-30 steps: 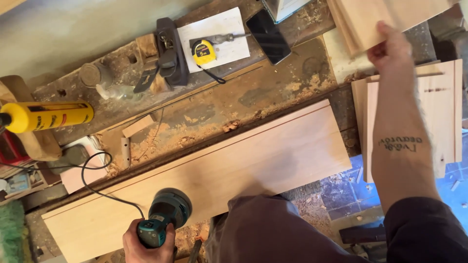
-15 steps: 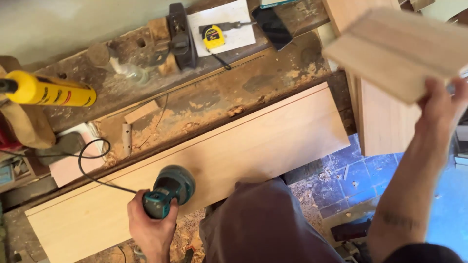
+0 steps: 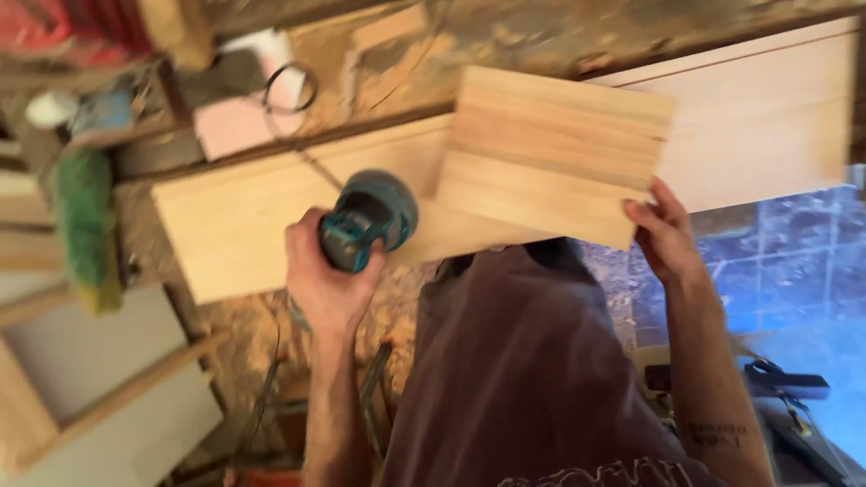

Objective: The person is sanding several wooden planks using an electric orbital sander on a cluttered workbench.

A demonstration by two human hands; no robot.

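gripping a short board (image 3: 550, 153) by its corner, right-hand fingers (image 3: 651, 216) underneath.

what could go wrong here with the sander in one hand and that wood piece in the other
1. The right hand grips the short wood panel only at one lower corner, so it might tip or slip onto the long board.
2. The left hand alone holds the sander on the board; if it is running, it could wander.
3. The sander's cord loops across the cluttered bench and might snag.
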